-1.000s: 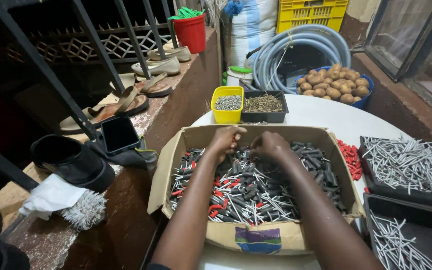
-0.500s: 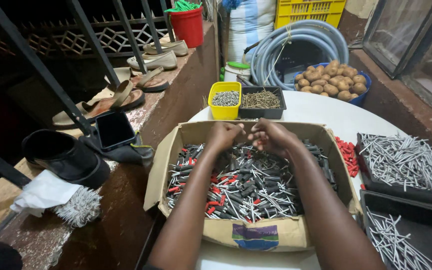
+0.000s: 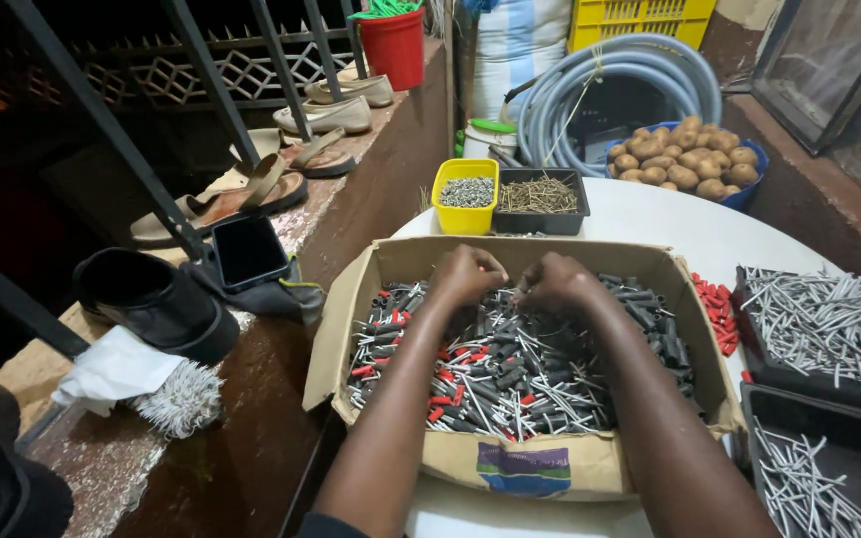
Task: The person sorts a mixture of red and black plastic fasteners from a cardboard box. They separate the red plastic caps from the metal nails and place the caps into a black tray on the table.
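Fingers of left hand (image 3: 465,276) and right hand (image 3: 555,284) curled together at frame centre, pinching small pieces; exact item hidden. Both hands above grey and red plugs and nails (image 3: 510,369) inside cardboard box (image 3: 351,329) on white counter (image 3: 670,219). Yellow tub (image 3: 465,214) and black tray (image 3: 540,221) beyond, upper centre. Nail trays (image 3: 819,324) at right.

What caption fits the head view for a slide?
Both hands pick among grey and red plastic plugs inside a brown cardboard box.
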